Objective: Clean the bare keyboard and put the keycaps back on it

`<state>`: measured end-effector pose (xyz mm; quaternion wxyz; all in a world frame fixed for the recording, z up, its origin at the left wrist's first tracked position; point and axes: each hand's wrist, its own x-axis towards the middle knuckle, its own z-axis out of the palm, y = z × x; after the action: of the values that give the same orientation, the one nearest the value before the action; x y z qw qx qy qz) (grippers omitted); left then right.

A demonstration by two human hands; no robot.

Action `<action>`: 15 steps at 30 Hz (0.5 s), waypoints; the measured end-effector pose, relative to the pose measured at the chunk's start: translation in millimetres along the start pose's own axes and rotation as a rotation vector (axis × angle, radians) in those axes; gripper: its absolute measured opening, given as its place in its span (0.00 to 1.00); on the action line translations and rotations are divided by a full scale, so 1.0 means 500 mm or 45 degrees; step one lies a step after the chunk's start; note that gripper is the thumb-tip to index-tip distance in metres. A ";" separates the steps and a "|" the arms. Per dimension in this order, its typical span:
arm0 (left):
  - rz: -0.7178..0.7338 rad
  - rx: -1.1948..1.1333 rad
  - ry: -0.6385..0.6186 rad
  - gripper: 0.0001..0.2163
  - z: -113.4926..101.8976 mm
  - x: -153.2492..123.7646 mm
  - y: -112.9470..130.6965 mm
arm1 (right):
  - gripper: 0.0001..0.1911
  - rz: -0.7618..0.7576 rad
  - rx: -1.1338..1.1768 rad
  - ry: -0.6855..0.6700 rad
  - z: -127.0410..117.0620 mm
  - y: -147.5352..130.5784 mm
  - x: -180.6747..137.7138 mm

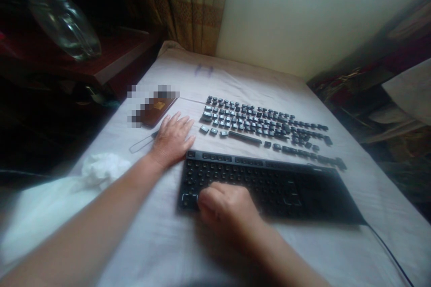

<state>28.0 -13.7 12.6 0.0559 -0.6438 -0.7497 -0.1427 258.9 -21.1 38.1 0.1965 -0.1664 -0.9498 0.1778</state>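
Observation:
A black keyboard base (pixel 289 193) with its keys removed lies on a pale cloth (pixel 161 242). Behind it the loose keycaps (pixel 262 123) are laid out in rows. My left hand (pixel 173 139) rests flat on the cloth left of the keyboard's top corner, fingers stretched out, over the end of a thin wire tool (pixel 139 144). My right hand (pixel 227 208) is curled over the keyboard's near left part, fingers pressed down beside one fitted key (pixel 189 197). What it holds, if anything, is hidden.
A crumpled white tissue (pixel 104 168) lies at the left. A dark brown phone-like object (pixel 156 110) sits beyond my left hand. A glass jar (pixel 63 22) stands on a dark shelf at the far left. A cable (pixel 390 251) runs off the keyboard's right end.

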 end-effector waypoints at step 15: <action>-0.005 0.013 -0.036 0.25 -0.003 0.001 0.000 | 0.09 0.122 0.208 0.061 -0.054 0.027 -0.018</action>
<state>28.0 -13.5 14.1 0.0483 -0.6439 -0.7525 -0.1300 281.5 -5.5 53.0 0.2234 -0.1994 -0.9181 0.2598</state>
